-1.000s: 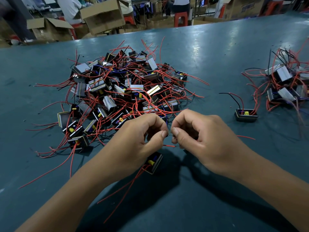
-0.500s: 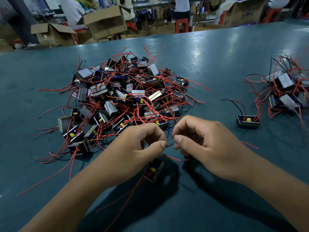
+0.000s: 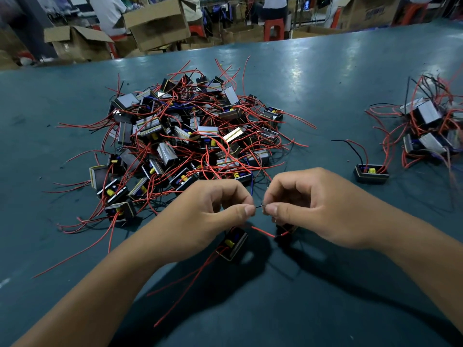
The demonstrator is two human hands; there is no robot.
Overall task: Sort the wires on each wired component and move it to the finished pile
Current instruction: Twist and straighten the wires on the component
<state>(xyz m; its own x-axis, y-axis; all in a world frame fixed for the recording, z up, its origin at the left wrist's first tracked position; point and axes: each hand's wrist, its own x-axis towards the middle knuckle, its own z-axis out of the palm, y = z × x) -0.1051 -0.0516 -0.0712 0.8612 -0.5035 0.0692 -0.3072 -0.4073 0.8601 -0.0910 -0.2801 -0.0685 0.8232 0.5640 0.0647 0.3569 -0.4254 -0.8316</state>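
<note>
In the head view, the left hand (image 3: 200,216) and right hand (image 3: 318,209) meet fingertip to fingertip, each pinching a thin dark wire (image 3: 259,206), apparently the same one. A wired component (image 3: 231,244) hangs just below the left hand above the counter (image 3: 325,96). Beyond the left hand sits the unsorted pile (image 3: 185,136); far right of the right hand, the finished pile (image 3: 426,126).

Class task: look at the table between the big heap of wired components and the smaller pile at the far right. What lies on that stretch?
In the head view, one lone component sits on the table between the big heap and the right-hand pile, nearer that pile.
</note>
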